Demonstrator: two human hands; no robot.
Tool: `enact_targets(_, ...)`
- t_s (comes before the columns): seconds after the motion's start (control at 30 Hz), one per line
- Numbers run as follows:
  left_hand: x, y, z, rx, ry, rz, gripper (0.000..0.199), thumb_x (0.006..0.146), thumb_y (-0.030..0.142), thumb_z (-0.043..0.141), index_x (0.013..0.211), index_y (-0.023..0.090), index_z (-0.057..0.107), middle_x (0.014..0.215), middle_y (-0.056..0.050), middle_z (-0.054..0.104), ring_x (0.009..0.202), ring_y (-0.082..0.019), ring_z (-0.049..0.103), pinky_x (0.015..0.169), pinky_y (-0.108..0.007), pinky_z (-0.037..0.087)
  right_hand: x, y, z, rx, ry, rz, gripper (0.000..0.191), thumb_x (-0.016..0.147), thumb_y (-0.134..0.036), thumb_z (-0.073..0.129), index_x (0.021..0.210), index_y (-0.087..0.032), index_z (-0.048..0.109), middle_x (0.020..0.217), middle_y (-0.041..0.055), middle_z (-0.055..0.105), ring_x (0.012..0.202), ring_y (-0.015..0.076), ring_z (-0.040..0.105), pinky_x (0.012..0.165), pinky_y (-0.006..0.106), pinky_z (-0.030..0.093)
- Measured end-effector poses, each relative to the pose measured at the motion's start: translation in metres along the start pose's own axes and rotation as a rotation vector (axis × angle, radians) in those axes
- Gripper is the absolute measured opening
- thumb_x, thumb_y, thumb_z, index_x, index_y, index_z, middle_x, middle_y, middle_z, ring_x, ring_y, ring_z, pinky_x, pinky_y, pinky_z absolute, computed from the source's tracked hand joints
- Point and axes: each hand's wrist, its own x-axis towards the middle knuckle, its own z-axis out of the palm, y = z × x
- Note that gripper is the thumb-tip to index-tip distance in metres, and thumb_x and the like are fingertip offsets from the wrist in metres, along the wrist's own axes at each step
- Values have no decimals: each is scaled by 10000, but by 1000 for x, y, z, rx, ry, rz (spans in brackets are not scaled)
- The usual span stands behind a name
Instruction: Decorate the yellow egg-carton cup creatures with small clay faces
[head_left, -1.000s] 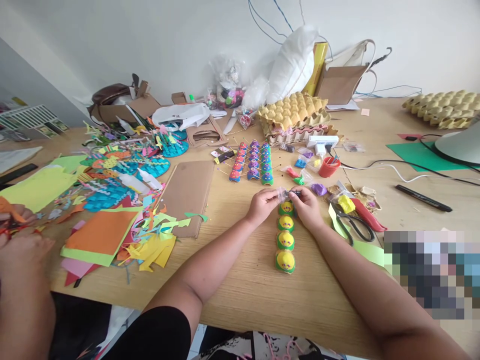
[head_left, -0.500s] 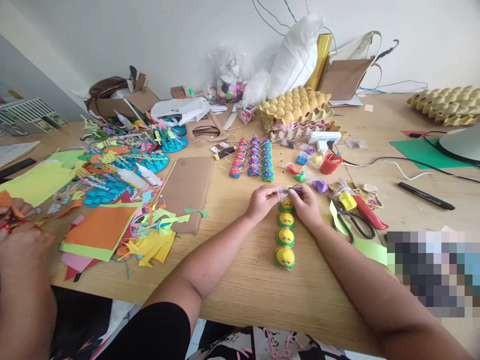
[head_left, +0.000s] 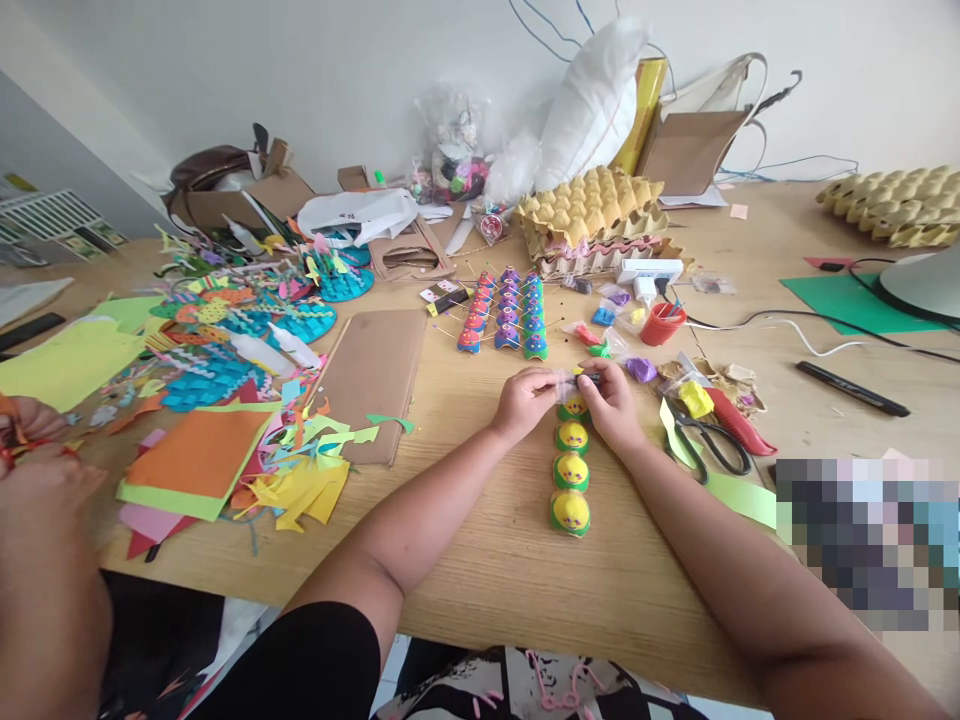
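Note:
My left hand (head_left: 525,402) pinches the clear end of a small plastic bag (head_left: 564,384). My right hand (head_left: 613,400) is closed on the bag's other end, where something dark shows; I cannot make out what it is. Both hands are over the far end of a green egg-carton strip (head_left: 572,512) with yellow domes and small drawn faces. That strip lies lengthwise on the table between my forearms, its far end partly hidden. Beyond my hands stand three painted egg-carton strips: a red one (head_left: 475,315), a purple one (head_left: 508,312) and a blue-green one (head_left: 535,318).
To my right lie scissors (head_left: 709,440), a black marker (head_left: 853,388) and a red cup (head_left: 663,324). Egg trays (head_left: 589,210) are stacked at the back. On the left are cardboard (head_left: 375,375) and coloured paper (head_left: 191,460). Another person's hands (head_left: 41,460) hold orange paper at the far left.
My hands stay over the strip's far end with the small bag between them; the right fingers shift slightly over the dark part. The view has tilted a little.

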Motion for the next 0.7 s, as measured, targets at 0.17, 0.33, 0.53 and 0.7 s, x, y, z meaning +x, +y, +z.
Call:
enact_targets(0.17,0,-1,0,-25,6,-54,165,886,212,750,999,201,869,1014,-84,858,934,-195,793,874,-323,642,0,0,1,-2,-4,2,450,929,-657,667,1182,-286,637,947,26,638,827,199,579,772,368,517)
enact_targets(0.33,0,0,1,-105,4,-132,203,876,324,792,1002,182,864,1022,-93,856,942,-201,790,882,-322,635,0,3,2,9,-26,15,456,923,-708,643,1070,-276,669,1038,62,693,945,236,635,884,414,535)
enact_targets(0.53,7,-7,-1,-361,151,-338,427,831,517,837,1086,176,848,1145,-94,855,1069,-228,799,1029,-376,622,2,-3,0,38,117,2,472,979,-703,547,1213,-302,635,1059,56,669,1019,233,640,958,404,541)
enact_targets(0.7,11,-13,-2,-394,245,-369,569,796,638,839,1080,146,828,1117,-115,852,1084,-253,792,1028,-409,613,6,-4,-4,100,272,119,469,991,-728,495,1124,-297,623,896,33,589,786,199,568,770,366,522)
